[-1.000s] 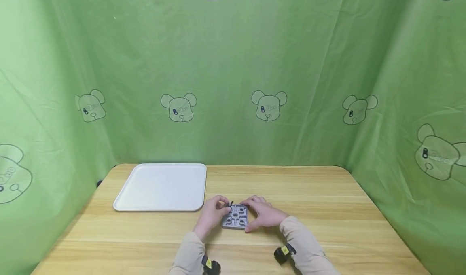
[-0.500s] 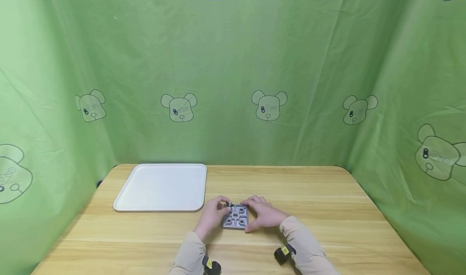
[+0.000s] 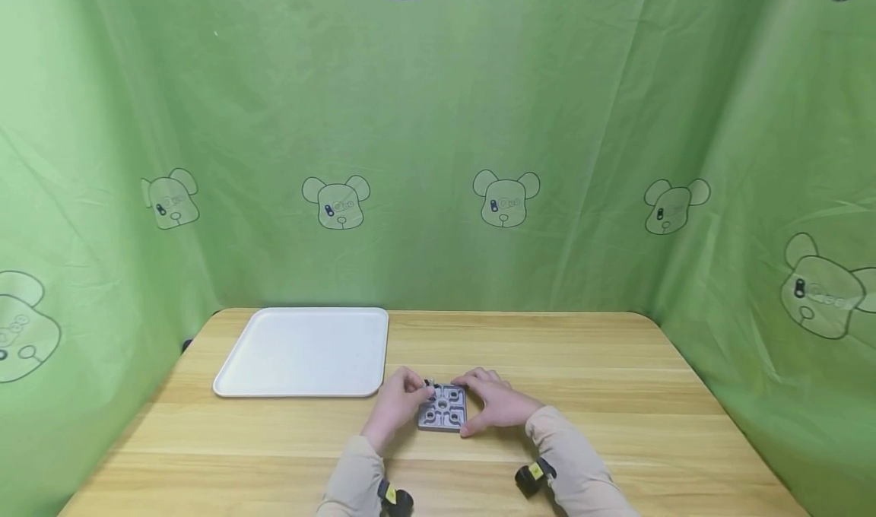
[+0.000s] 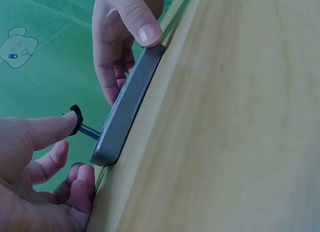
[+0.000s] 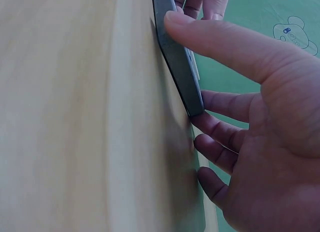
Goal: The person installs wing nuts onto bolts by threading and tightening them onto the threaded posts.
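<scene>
A square grey metal plate [image 3: 442,406] with recessed corners and round holes rests on the wooden table. From its far left corner rises a threaded bolt [image 4: 90,132] carrying a black knob-like piece [image 4: 76,119]. My left thumb presses that black piece, while the other fingers of my left hand [image 3: 397,403] are loosely bent and apart from it in the left wrist view. My right hand [image 3: 498,403] holds the plate's right side, thumb at the near corner and fingers at the far one. In the right wrist view the plate's dark edge [image 5: 176,62] shows under the thumb.
A white tray [image 3: 301,353] lies at the table's back left. The wooden table [image 3: 588,365] has rounded far corners. A green curtain [image 3: 424,122] printed with bear heads stands behind and on both sides. Each sleeve carries a black wrist camera [image 3: 530,479].
My left thumb and fingers have shifted slightly about the black piece, which has changed its angle. The plate and my right hand have stayed in place.
</scene>
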### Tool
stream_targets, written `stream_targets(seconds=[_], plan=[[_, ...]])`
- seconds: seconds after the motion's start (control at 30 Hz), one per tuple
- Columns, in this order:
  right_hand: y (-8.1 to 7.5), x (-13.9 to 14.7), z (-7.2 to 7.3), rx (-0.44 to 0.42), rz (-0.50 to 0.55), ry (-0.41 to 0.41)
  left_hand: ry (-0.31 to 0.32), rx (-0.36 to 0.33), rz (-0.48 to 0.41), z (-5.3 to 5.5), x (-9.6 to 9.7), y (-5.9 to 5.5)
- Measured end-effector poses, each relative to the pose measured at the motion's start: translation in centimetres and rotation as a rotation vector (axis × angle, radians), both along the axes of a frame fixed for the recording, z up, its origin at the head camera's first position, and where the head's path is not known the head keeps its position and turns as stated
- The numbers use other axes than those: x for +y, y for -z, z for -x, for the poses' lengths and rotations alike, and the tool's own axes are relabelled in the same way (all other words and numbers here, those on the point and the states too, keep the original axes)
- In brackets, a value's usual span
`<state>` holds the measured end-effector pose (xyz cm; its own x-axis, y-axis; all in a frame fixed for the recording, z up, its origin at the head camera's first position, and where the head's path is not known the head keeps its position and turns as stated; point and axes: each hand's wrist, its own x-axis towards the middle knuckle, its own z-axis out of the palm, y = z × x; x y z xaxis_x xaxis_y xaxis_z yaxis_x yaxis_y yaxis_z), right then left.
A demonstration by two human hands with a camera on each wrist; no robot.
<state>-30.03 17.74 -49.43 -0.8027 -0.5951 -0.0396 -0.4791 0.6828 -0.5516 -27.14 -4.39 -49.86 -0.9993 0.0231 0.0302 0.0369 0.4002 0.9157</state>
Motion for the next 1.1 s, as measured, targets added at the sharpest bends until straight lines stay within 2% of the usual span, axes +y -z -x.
stream_targets(seconds=[0.13, 0.47, 0.87, 1.1], plan=[[-0.08, -0.02, -0.02, -0.002, 0.012, -0.006, 0.002, 0.014, 0.017, 0.01, -0.01, 0.04], [-0.18, -0.07, -0.1, -0.006, 0.006, -0.004, 0.018, -0.022, -0.009, 0.18, -0.02, 0.05], [-0.23, -0.09, -0.09, -0.014, 0.008, -0.001, 0.037, 0.037, -0.005, 0.23, -0.03, 0.26], [-0.33, -0.07, -0.09, -0.005, 0.005, -0.01, 0.046, 0.036, 0.0, 0.21, -0.04, 0.24]])
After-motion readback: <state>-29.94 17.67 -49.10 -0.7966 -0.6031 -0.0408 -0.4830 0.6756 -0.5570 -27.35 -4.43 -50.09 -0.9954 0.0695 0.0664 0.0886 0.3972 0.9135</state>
